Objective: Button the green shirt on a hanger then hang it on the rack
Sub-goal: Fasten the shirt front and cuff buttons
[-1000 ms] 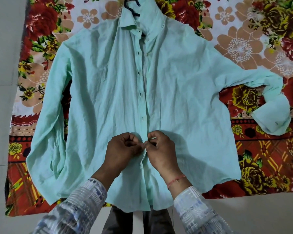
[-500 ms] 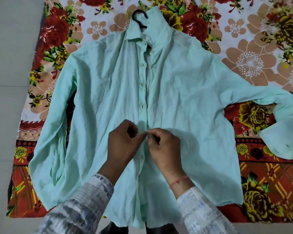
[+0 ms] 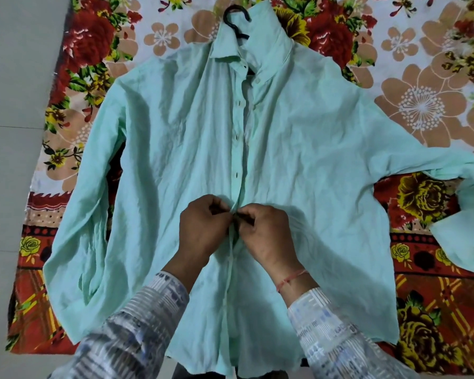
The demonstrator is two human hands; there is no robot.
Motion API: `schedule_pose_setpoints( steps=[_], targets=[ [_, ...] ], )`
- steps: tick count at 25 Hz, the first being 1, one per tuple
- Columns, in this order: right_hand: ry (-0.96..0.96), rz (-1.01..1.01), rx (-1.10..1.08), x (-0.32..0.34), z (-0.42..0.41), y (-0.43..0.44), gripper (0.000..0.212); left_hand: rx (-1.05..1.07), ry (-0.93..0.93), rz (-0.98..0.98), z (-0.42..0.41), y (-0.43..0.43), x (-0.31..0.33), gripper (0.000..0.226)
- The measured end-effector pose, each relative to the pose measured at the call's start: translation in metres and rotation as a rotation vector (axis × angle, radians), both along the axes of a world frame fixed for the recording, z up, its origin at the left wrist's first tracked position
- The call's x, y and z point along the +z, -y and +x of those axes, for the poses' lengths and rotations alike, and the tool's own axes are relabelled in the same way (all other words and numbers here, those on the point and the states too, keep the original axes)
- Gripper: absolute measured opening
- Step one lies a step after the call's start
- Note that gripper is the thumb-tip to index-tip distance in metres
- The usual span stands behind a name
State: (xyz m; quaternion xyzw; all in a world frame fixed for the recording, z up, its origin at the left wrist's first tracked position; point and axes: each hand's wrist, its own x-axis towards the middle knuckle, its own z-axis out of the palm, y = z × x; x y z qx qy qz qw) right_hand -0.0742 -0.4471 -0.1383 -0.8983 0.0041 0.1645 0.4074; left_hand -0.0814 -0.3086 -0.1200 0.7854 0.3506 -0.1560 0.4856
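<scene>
A pale green shirt (image 3: 298, 149) lies flat and face up on a floral sheet, sleeves spread to both sides. A black hanger (image 3: 237, 20) is inside it, its hook poking out above the collar. Several buttons down the placket above my hands are fastened. My left hand (image 3: 203, 228) and my right hand (image 3: 266, 233) meet at the placket in the shirt's lower half, fingertips pinched together on the two front edges. The button between them is hidden by my fingers. Below my hands the front edges hang apart.
The floral sheet (image 3: 422, 105), red, tan and white, is spread on a pale tiled floor (image 3: 14, 132) that shows at the left and along the bottom. The shirt's right cuff (image 3: 463, 242) is folded back near the right edge. No rack is in view.
Both hands stay pinched on the placket at about the same button. The view has shifted, so the shirt and hanger sit lower in the frame than before.
</scene>
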Motion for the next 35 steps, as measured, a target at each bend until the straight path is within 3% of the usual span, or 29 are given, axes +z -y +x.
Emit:
schedule_pose_setpoints(
  steps=[2,10,17,21,27,35],
  targets=[
    [0.008,-0.042,0.042,0.000,0.002,-0.001,0.013,0.091,-0.046,-0.147,0.001,-0.006,-0.001,0.019],
    [-0.012,-0.030,-0.043,0.005,-0.002,-0.007,0.011,0.071,-0.060,-0.359,0.005,-0.021,0.000,0.021],
    [-0.057,0.033,-0.187,0.006,-0.005,-0.010,0.010,0.041,-0.037,-0.380,-0.002,-0.026,-0.011,0.028],
    [-0.173,0.154,-0.308,0.004,-0.004,-0.008,0.011,0.026,-0.027,-0.378,-0.002,-0.024,-0.011,0.027],
    [-0.162,0.139,-0.218,0.003,0.000,-0.006,0.009,0.102,0.014,-0.505,-0.004,-0.024,-0.010,0.021],
    [-0.164,0.102,-0.136,0.009,0.005,-0.004,0.009,0.052,-0.005,-0.423,-0.001,-0.023,-0.013,0.022]
  ],
)
